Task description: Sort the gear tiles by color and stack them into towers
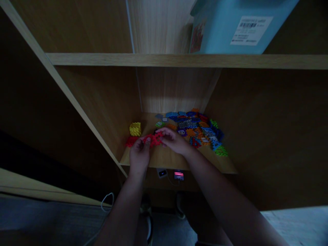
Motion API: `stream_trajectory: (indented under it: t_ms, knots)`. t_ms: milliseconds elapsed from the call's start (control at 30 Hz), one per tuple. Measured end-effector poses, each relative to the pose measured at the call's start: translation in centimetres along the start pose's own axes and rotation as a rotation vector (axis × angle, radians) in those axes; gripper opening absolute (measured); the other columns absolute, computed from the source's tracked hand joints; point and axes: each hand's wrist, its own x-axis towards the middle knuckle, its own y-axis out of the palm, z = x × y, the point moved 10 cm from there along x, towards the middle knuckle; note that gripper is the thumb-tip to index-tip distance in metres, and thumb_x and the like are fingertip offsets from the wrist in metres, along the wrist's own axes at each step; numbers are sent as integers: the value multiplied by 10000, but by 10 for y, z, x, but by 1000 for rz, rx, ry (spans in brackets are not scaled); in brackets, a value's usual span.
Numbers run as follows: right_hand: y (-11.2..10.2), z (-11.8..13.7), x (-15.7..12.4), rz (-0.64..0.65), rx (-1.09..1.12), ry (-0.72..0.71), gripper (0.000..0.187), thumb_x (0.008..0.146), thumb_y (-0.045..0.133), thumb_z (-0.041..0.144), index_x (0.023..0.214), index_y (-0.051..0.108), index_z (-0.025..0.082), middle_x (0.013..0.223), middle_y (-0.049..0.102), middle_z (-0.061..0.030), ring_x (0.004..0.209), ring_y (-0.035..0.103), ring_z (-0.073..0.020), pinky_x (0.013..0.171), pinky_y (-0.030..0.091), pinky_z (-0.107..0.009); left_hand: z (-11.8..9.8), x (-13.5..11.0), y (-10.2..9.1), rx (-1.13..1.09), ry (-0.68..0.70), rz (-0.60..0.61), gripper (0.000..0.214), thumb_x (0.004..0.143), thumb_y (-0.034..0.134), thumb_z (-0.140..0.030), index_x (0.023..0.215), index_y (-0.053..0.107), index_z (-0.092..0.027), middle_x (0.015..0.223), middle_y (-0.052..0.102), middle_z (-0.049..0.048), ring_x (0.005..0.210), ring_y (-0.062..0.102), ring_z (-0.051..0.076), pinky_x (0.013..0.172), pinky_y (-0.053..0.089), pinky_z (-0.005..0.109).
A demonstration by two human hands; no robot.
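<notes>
Both my hands reach into a wooden shelf compartment (166, 159). My left hand (139, 155) pinches the left end of a flat red lattice piece (153, 139), fingers closed on it. My right hand (174, 140) grips the same red piece from the right, fingers curled over it. Another red piece (131, 141) lies on the shelf just left of my left hand. A yellow lattice cube (135, 129) stands behind it. A heap of several coloured lattice pieces (197, 131), blue, orange, green and grey, spreads over the shelf to the right of my right hand.
A shelf board (179, 60) runs overhead, carrying a light blue box (230, 27) with a white label. Wooden side walls close the compartment left and right. Below the shelf edge a small device with a pink light (178, 175) and a white cable (107, 200) show above a dark floor.
</notes>
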Motion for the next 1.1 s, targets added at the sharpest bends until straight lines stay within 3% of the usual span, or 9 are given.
stream_trajectory:
  t_ms: [200, 400, 600, 800, 1000, 1100]
  knots:
    - [-22, -1, 3, -180, 71, 21, 390, 783, 859, 441, 969, 577, 246, 871, 726, 38, 772, 660, -145, 735, 511, -279, -7, 0, 3, 205, 44, 24, 319, 972, 696, -450, 1157, 758, -197, 1075, 803, 71, 973, 738, 253, 891, 552, 355]
    - [-9, 1, 2, -110, 204, 59, 495, 722, 942, 508, 868, 554, 238, 757, 677, 45, 658, 629, -136, 623, 495, -272, -12, -4, 15, 255, 46, 142, 350, 992, 671, -510, 1127, 773, -205, 1073, 813, 56, 973, 738, 246, 880, 535, 320]
    - [-7, 2, 1, -119, 213, 58, 496, 675, 980, 501, 878, 614, 234, 788, 674, 45, 664, 623, -131, 656, 544, -294, -13, -5, 13, 193, 28, 121, 331, 981, 687, -516, 1034, 774, -201, 925, 783, 19, 838, 695, 200, 773, 495, 269]
    - [-21, 4, 4, -203, 92, 7, 444, 748, 901, 590, 973, 765, 232, 899, 745, -7, 727, 624, -139, 709, 539, -306, -9, -6, 17, 157, -11, 162, 404, 994, 637, -559, 875, 736, -186, 754, 688, -15, 691, 595, 156, 662, 423, 238]
    - [-41, -5, 1, -352, 137, -3, 438, 760, 884, 619, 991, 790, 259, 1013, 783, -23, 854, 685, -184, 761, 569, -324, -8, -8, 26, 218, 30, 237, 365, 989, 659, -535, 938, 764, -189, 803, 727, 10, 697, 618, 166, 651, 437, 248]
    - [-38, -6, 2, -311, 77, -6, 413, 832, 826, 627, 1043, 804, 273, 1069, 795, -29, 930, 710, -207, 824, 579, -351, -13, -7, 25, 226, 47, 217, 377, 1008, 634, -542, 982, 758, -187, 813, 729, 12, 715, 625, 171, 667, 448, 251]
